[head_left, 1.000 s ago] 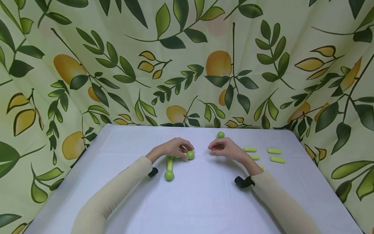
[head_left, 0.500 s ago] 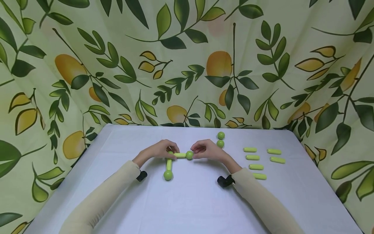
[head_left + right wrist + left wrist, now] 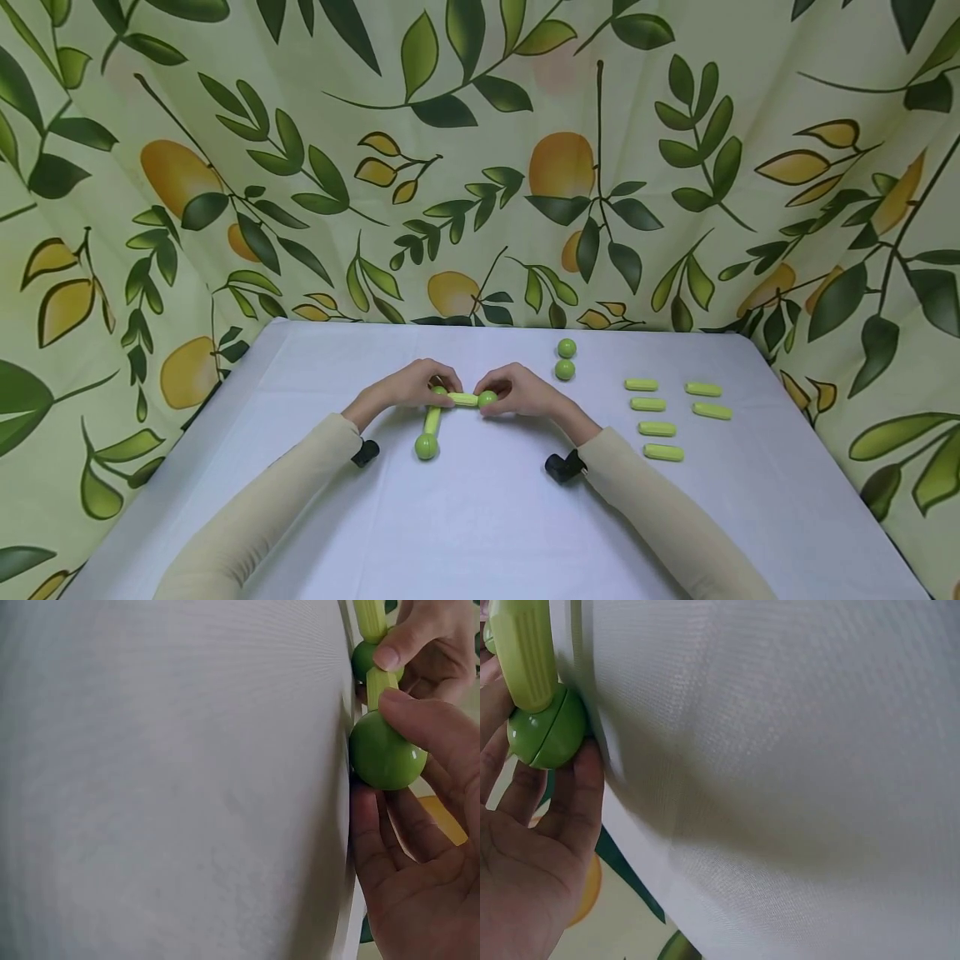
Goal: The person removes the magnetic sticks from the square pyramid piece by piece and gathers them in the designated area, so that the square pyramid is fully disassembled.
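An L-shaped piece of green balls and light-green rods lies on the white table between the hands. My left hand (image 3: 411,383) grips its corner ball (image 3: 549,729), fingers and thumb round it. From that ball one rod (image 3: 432,419) runs toward me to an end ball (image 3: 426,447). A second rod (image 3: 463,400) runs right to another ball (image 3: 487,399). My right hand (image 3: 523,390) pinches this right ball (image 3: 386,751), thumb at the rod joint and fingers underneath, as the right wrist view shows.
Two loose green balls (image 3: 566,369) sit at the back, right of the middle. Several light-green rods (image 3: 663,452) lie in two columns on the right of the white table (image 3: 480,517). A leaf-and-fruit patterned curtain (image 3: 480,167) hangs behind the table.
My right hand has moved left from near the loose balls and taken hold of the right ball. My left hand has shifted from the right ball to the corner ball. The front rod now tilts slightly.
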{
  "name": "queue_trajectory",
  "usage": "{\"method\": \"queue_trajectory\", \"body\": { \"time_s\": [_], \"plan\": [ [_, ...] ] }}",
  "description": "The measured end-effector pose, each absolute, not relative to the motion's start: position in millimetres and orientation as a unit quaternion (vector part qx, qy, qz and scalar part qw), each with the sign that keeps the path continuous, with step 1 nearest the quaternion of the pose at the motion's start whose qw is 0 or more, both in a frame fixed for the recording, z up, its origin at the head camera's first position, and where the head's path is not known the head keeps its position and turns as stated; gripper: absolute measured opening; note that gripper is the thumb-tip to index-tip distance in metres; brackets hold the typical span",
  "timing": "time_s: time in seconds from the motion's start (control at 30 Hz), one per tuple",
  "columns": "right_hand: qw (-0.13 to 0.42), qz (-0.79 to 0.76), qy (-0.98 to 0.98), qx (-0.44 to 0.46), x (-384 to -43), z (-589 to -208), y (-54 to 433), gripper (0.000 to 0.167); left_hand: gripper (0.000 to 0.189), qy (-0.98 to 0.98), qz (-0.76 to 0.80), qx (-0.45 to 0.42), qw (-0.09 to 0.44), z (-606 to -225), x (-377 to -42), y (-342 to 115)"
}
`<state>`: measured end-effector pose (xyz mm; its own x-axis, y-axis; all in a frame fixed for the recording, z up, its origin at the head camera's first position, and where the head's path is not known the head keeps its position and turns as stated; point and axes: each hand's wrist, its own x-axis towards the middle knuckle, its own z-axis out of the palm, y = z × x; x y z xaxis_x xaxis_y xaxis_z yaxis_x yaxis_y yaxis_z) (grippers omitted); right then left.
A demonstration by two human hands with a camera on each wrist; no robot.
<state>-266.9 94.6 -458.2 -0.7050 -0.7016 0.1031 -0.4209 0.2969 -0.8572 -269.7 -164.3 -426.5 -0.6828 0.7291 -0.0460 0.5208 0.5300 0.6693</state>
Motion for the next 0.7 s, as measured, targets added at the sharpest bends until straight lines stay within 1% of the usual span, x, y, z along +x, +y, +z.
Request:
{"method": "queue_trajectory", "body": {
  "time_s": [0.33, 0.47, 0.7],
  "plan": [
    [0.162, -0.454, 0.797, -0.365, -268.3, -456.9, 101.4, 0.023, 0.012, 0.858, 0.321, 0.367, 0.162, -426.2, -267.6, -163.1],
    [0.156, -0.445, 0.801, -0.370, -267.2, -452.1, 108.7, 0.025, 0.012, 0.862, 0.320, 0.359, 0.158, -428.3, -269.6, -164.6],
    [0.141, -0.479, 0.784, -0.370, -267.3, -444.4, 130.6, 0.029, 0.013, 0.869, 0.325, 0.337, 0.161, -429.7, -270.4, -165.6]
  ]
}}
